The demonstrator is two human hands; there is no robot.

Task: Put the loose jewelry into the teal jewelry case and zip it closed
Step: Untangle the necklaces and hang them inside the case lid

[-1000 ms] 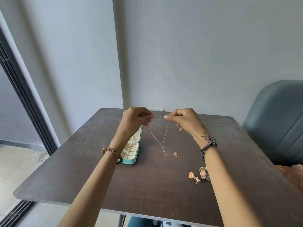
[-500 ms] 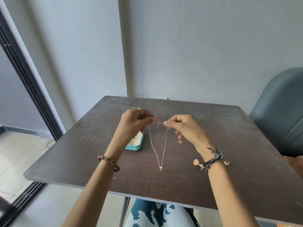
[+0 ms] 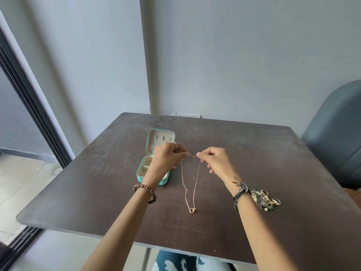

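Left hand (image 3: 167, 157) and right hand (image 3: 214, 160) each pinch one end of the necklace (image 3: 196, 184) above the table (image 3: 254, 153); chain hangs between them; open teal jewelry case (image 3: 154, 153) lies behind the left hand.

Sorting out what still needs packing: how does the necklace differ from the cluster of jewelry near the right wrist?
The necklace is pinched at its ends by the left hand and right hand; the jewelry cluster lies untouched on the table. The necklace is one thin rose-gold chain with a ring pendant; the cluster is a bunched heap of several pieces, gold and dark green. Both remain outside the open teal case.
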